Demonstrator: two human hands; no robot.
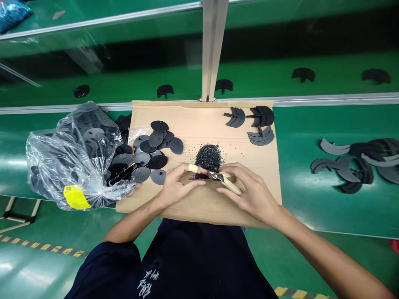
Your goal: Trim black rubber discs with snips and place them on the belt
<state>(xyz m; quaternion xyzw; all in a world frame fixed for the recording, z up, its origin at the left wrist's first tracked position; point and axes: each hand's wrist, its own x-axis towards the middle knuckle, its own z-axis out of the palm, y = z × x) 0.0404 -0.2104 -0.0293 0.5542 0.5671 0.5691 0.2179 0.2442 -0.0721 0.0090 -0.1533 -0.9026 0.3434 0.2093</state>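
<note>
My left hand point(177, 185) is closed on a small black plastic part point(199, 176), held over a brown cardboard sheet point(205, 203); a yellow tape band wraps one finger. My right hand point(249, 191) grips tan-handled cutters point(226, 180) whose metal jaws meet the part. Just beyond my hands lies a heap of black plastic trimmings point(208, 157). Loose black discs point(156, 149) are spread on the left of the cardboard. Several trimmed fan-shaped black pieces point(260, 124) sit at its far right corner.
A clear plastic bag point(75, 158) with more black discs and a yellow label lies to the left. Curved black and grey offcuts point(355, 164) lie on the green table at right. Black parts point(304, 74) ride the green conveyor behind an aluminium rail and post point(212, 50).
</note>
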